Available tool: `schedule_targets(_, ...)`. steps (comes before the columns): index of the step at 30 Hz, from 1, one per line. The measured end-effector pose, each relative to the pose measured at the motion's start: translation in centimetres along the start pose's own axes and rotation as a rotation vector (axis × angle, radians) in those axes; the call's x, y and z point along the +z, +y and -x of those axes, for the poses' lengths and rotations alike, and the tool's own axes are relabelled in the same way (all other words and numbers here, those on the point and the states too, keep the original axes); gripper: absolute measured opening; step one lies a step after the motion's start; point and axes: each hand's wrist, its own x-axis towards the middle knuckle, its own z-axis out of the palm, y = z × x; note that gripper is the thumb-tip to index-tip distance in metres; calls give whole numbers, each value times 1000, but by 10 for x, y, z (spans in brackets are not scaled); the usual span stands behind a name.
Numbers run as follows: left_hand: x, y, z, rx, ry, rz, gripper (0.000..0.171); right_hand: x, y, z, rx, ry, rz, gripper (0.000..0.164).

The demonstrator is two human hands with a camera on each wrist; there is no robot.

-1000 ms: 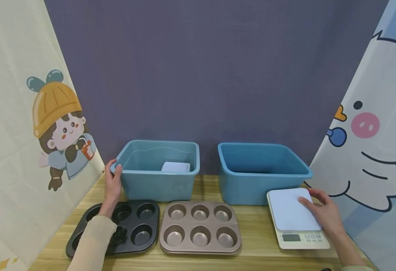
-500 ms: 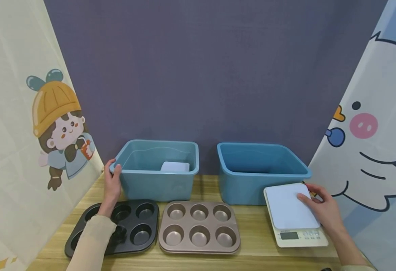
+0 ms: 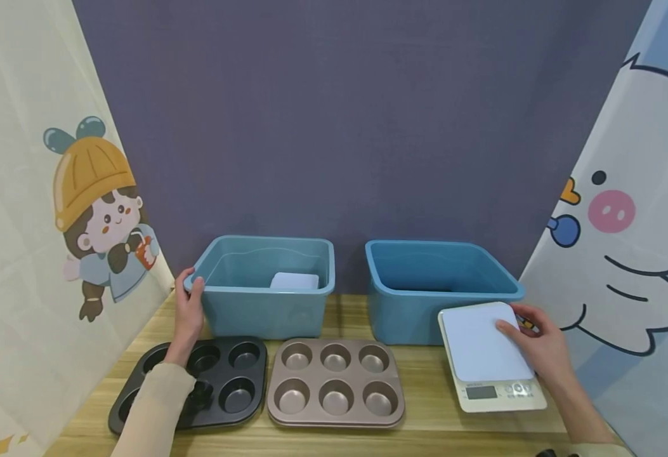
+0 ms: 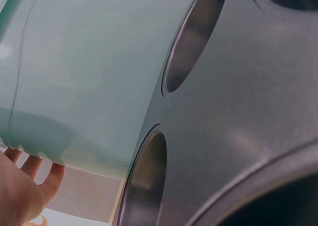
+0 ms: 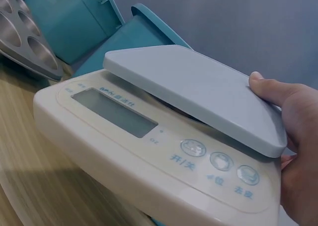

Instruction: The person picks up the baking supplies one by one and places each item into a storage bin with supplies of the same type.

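At far left we see a pale curtain (image 3: 14,222) printed with a hatted figure. Beside it, on the wooden table (image 3: 427,393), lies the black pan (image 3: 221,377), crossed by a cream sleeve (image 3: 157,406); the left hand (image 3: 188,314) grips the front left corner of the pale bin (image 3: 265,314). Inside that bin, toward the right, we note a white item (image 3: 295,281), partly hidden by the front wall. The bronze pan (image 3: 336,376) lies next, six cups facing up. To its right, and farther back, stands the blue bin (image 3: 410,317). Before that bin's right half we find the scale (image 3: 484,355), askew, its display (image 3: 481,392) toward us; whether it clears the table we cannot tell. The right hand (image 3: 543,346) pinches its right side, thumb on top.
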Motion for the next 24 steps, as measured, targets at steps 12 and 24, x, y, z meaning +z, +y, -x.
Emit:
schedule_targets(12,1,-3,-3,-7,6,0,57,6,-17,2,-28,-12,-73,56)
schedule_targets(24,3,-5,-4,-9,-6,13,56,14,-39,4,-100,-23,-136,49)
